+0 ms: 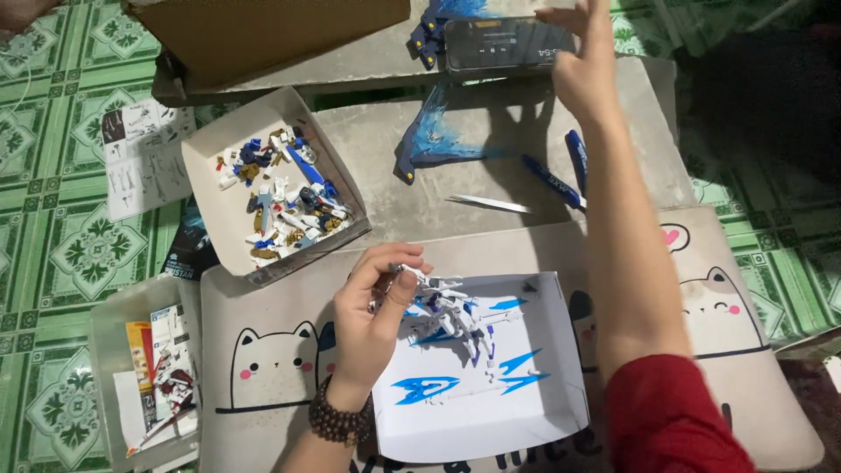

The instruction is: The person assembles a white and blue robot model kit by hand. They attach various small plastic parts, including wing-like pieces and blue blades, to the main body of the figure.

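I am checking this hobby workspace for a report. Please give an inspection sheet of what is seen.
Surface: grey mat with cat drawings on green tiled floor.
Job's things: white and blue model figure held over white paper tray.
Clutter: box of small parts, tweezers, blue cutters, instruction sheet, clear box.
Grippers: left hand grips the figure; right hand touches a phone.
Cables: nothing seen.
Surroundings: cardboard box.

Parts box (210, 162) — tweezers (488, 204), blue cutters (556, 182)
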